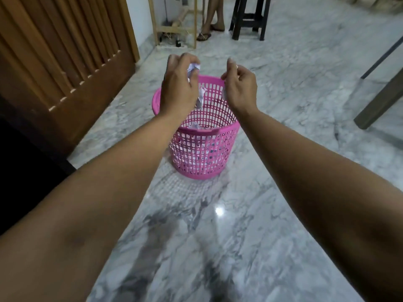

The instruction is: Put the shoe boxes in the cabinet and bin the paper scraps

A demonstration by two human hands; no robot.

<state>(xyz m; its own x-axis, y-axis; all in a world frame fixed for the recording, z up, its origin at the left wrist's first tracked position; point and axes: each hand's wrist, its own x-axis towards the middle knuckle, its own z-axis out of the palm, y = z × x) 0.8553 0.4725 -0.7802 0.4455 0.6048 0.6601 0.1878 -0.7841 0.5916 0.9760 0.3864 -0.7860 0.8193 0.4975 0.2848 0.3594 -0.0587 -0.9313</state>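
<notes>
My left hand (177,88) is squeezed shut on crumpled white paper scraps (194,69) right above the round pink plastic basket bin (202,149). My right hand (239,86) looks loosely curled and empty. Some paper is in already. I see no shoe boxes here.

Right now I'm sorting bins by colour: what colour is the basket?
Pink, clearest in the head view: basket.

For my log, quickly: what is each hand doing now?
Left hand: closed on crumpled paper scraps, above the pink bin.
Right hand: loosely curled, apparently empty.
</notes>
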